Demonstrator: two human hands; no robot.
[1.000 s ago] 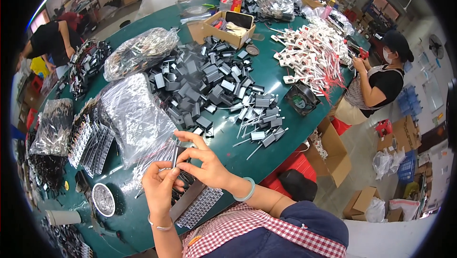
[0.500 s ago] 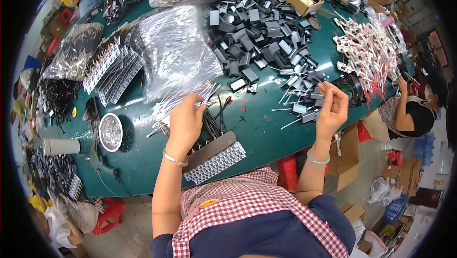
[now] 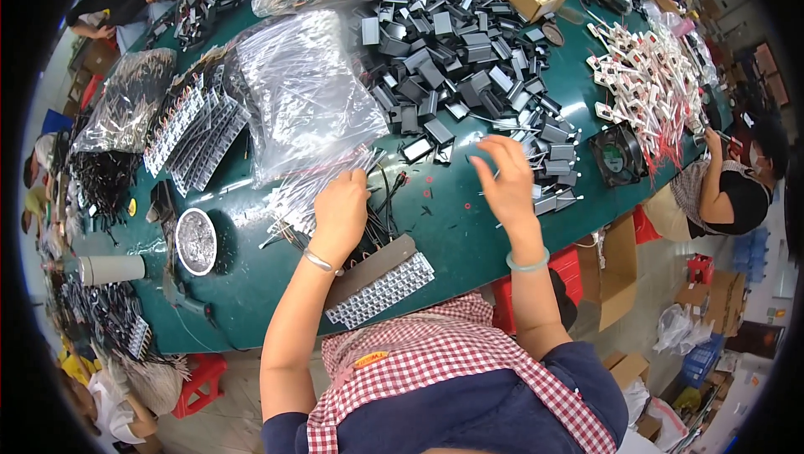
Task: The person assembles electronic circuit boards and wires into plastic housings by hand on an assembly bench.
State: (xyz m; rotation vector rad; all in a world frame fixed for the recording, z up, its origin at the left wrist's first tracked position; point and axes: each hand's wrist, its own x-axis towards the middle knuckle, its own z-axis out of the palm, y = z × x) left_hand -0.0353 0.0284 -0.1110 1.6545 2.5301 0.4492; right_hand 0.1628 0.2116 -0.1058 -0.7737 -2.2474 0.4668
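My left hand (image 3: 342, 209) reaches over a bundle of thin white strips (image 3: 293, 201) and black cables (image 3: 387, 203). Its fingers are bunched and point away; what they hold, if anything, is hidden. Below it, near the table's front edge, lies a panel of small silver-white circuit boards (image 3: 383, 291) with a brown strip (image 3: 368, 268) along its far side. My right hand (image 3: 507, 182) hovers over the table's middle with thumb and fingers apart, and nothing shows in it. Just right of it sit black housings with white strips (image 3: 559, 152).
A big heap of black plastic housings (image 3: 477, 48) lies beyond my hands. Left of it are a clear bag of white strips (image 3: 306, 94) and more board panels (image 3: 209, 136). A white bowl (image 3: 196, 240) stands nearer left. White connectors with red wires (image 3: 645, 90), a fan (image 3: 618, 155) and a co-worker (image 3: 724, 182) are right.
My right hand has moved left from the housings to the table's middle, and its pinched fingers have spread. My left hand has shifted slightly right.
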